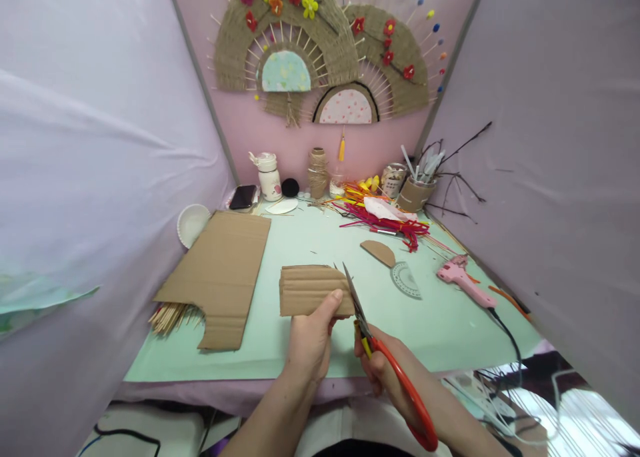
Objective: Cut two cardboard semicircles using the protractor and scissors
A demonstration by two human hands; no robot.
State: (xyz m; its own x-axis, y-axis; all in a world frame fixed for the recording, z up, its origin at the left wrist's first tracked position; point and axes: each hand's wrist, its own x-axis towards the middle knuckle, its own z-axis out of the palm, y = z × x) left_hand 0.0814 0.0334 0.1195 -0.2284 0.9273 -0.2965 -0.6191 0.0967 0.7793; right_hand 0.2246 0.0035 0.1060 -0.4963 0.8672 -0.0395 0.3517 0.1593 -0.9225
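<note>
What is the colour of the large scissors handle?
The handle is red; it shows best in the head view.

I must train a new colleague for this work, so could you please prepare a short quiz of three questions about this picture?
1. Which hand holds the scissors?
2. True or false: in the picture, the pink glue gun lies to the right of the protractor.
3. What does the left hand hold?
a) a phone
b) corrugated cardboard
c) a white bottle

Key:
1. The right hand.
2. True.
3. b
</note>
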